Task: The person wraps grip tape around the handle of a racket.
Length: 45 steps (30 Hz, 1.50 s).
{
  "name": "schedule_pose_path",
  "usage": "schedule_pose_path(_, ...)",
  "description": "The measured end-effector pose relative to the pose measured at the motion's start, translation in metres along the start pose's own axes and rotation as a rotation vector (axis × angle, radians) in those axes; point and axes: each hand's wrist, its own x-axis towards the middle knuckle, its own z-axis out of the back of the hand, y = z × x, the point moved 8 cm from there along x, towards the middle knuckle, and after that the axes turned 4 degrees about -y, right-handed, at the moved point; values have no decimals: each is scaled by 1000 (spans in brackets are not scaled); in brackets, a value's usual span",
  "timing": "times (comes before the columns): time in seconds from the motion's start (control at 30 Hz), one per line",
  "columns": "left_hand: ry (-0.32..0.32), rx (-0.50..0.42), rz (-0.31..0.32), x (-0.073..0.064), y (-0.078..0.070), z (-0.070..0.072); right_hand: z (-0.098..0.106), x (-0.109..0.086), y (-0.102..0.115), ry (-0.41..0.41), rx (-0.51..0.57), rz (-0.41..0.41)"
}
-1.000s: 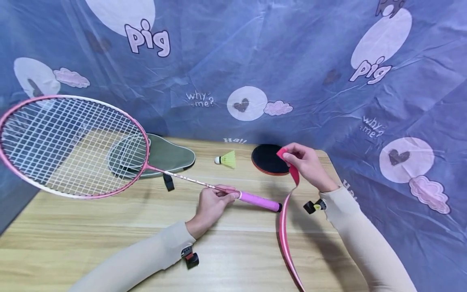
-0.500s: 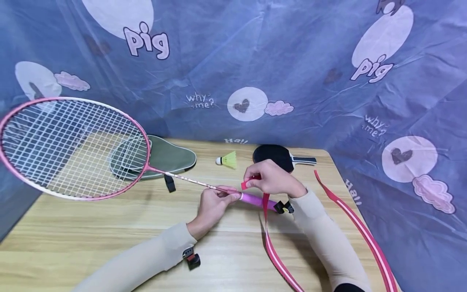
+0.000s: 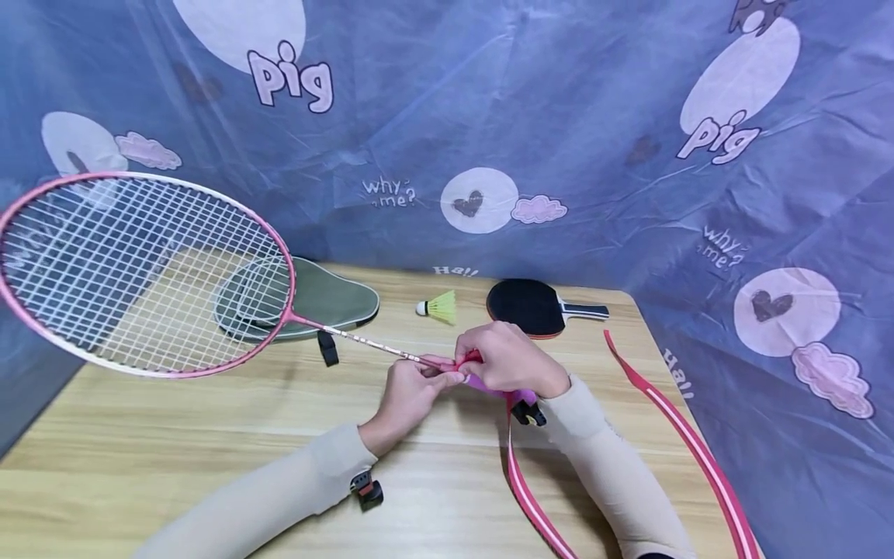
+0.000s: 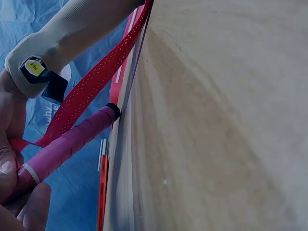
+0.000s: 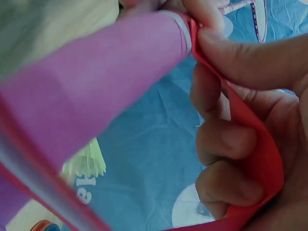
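Observation:
My left hand [image 3: 405, 396] grips the badminton racket [image 3: 363, 341] at the shaft, just above its purple handle [image 4: 72, 142]. The strung head reaches out to the left, raised over the table. Between thumb and fingers, my right hand [image 3: 513, 357] pinches the end of a red perforated overgrip tape [image 5: 260, 144] against the white band at the top of the handle. The tape loops through the right palm, then hangs past the handle toward the near edge. In the head view, the right hand hides much of the handle.
Along the back of the wooden table [image 3: 244, 458] lie an olive racket case [image 3: 338, 295], a yellow shuttlecock [image 3: 440, 308] and a black table tennis bat [image 3: 525, 307]. Another length of red strip [image 3: 691, 435] curves beside the right forearm. A blue patterned cloth [image 3: 594, 116] stands behind.
My right hand has moved left and down from over the bat, bringing the tape's end onto the top of the handle. The left hand and racket stay nearly still. The bat's handle is uncovered.

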Motion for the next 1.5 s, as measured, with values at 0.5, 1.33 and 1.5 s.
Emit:
schedule_pose_path(0.5,115,-89,50,1,5,-2,-7,7,7,23,103,88)
schedule_pose_path(1.33,100,-4,-30,3,-2,-4,-40,0,-49,201,651,-155)
schedule_pose_path(1.5,81,-51,-29,4,1,-4,-55,-3,-50,264,948,-170)
